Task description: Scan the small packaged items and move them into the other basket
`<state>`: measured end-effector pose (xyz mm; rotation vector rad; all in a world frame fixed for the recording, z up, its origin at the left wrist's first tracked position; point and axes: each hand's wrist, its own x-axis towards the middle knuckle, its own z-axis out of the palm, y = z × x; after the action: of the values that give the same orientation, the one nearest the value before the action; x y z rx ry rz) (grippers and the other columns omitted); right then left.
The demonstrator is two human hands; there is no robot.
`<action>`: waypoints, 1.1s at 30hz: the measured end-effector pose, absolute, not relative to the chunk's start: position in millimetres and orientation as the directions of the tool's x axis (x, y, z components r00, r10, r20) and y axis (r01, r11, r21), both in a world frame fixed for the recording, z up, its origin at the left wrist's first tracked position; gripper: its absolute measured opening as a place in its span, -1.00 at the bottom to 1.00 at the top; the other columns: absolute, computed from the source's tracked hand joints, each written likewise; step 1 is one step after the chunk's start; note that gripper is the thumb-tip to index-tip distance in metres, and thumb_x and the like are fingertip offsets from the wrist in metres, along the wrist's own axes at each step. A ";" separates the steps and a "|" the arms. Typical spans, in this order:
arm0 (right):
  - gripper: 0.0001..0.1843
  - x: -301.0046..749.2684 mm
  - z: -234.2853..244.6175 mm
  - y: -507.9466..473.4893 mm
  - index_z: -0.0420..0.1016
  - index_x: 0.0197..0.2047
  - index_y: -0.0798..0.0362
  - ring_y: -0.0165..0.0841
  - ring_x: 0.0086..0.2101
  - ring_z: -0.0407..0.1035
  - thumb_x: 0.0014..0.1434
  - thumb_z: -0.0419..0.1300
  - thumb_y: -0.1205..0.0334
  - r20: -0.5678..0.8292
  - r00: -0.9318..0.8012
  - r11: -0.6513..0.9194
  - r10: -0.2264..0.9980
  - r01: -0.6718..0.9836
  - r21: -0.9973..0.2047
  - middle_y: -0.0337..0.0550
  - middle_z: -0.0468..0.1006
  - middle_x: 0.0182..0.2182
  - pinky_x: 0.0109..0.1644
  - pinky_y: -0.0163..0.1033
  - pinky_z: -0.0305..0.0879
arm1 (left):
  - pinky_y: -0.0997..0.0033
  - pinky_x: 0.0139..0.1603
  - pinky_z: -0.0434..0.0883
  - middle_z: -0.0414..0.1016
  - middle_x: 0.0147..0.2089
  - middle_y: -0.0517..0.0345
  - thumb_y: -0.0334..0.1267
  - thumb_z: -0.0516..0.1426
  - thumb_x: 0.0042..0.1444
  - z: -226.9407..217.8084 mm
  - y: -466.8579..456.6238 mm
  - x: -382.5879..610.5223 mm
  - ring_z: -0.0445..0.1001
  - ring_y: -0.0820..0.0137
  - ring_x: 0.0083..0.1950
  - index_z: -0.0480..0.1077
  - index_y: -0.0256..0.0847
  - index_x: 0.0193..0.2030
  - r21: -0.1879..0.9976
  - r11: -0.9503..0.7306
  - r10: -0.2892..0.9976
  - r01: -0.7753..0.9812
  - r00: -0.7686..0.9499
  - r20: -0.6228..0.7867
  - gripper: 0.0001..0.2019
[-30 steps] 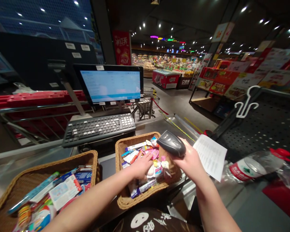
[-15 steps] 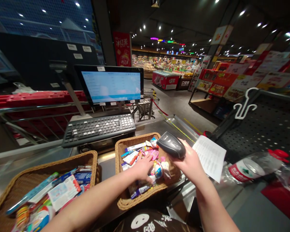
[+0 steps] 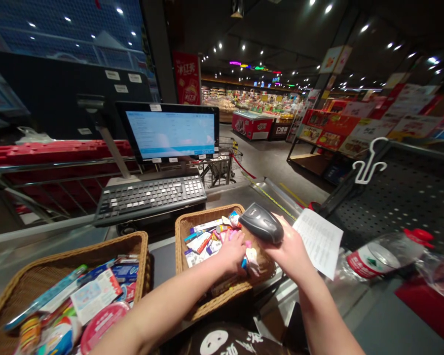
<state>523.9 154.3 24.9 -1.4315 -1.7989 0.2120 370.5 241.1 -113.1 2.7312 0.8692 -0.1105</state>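
Observation:
My right hand (image 3: 288, 246) is wrapped round a black handheld barcode scanner (image 3: 261, 223), its head pointing left over the middle wicker basket (image 3: 203, 214). Inside that basket, my left hand (image 3: 232, 252) lies among small packaged sweets and toys. Its fingers curl over a small egg-shaped packet (image 3: 244, 263), mostly hidden, with only a blue part showing by the thumb. Beside the fingers is a whitish wrapped piece (image 3: 253, 261). Under my left forearm, a second wicker basket (image 3: 142, 256) holds mixed packets, including a white card pack (image 3: 96, 295) and a round pink lid (image 3: 103, 323).
Behind the baskets stand a keyboard (image 3: 151, 197) and a lit monitor (image 3: 172, 133). To the right are a printed paper sheet (image 3: 320, 241), a lying plastic bottle (image 3: 377, 259) with a red cap, and a white hook (image 3: 370, 165) on a black perforated panel (image 3: 410, 197).
My left hand has shifted right and slightly up within the middle basket, closing over the egg-shaped packet. A pink lid now shows beside my left forearm. The scanner has barely moved.

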 end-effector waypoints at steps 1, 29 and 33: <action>-0.58 524.5 25.5 153.2 0.44 0.00 0.09 0.02 0.03 0.40 0.12 0.23 0.04 0.481 -0.031 0.344 0.876 0.739 -0.579 0.13 0.54 -0.04 0.14 0.25 0.29 | -0.35 0.38 -0.15 0.06 0.43 -0.22 0.05 0.36 -0.25 -113.4 240.6 371.3 -0.04 -0.20 0.43 0.28 -0.19 0.25 0.222 -0.775 0.571 0.592 0.806 -0.158 -0.13; -0.48 513.1 27.7 155.8 0.42 0.09 0.08 0.02 0.09 0.39 0.06 0.20 0.11 0.505 -0.028 0.360 0.862 0.736 -0.573 0.13 0.53 0.04 0.23 0.28 0.20 | -0.34 0.35 -0.09 0.57 -0.12 -0.03 -0.25 0.21 0.01 -98.4 235.5 316.7 0.35 0.02 0.15 0.42 -0.11 0.07 0.008 -0.923 0.384 0.385 0.922 -0.041 -0.57; -0.50 509.3 32.0 153.8 0.44 0.08 0.09 0.02 0.08 0.39 0.06 0.20 0.13 0.510 -0.025 0.360 0.860 0.738 -0.571 0.14 0.53 0.03 0.25 0.31 0.15 | -0.26 0.40 -0.13 0.58 -0.18 -0.06 -0.27 0.13 0.13 -94.4 228.3 330.5 0.36 0.06 0.14 0.54 -0.21 -0.18 -0.014 -0.898 0.437 0.440 0.888 -0.142 -0.81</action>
<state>509.3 153.8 32.0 -1.4089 -1.7884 0.1837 330.5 228.3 -94.4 3.0346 0.7045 -0.2215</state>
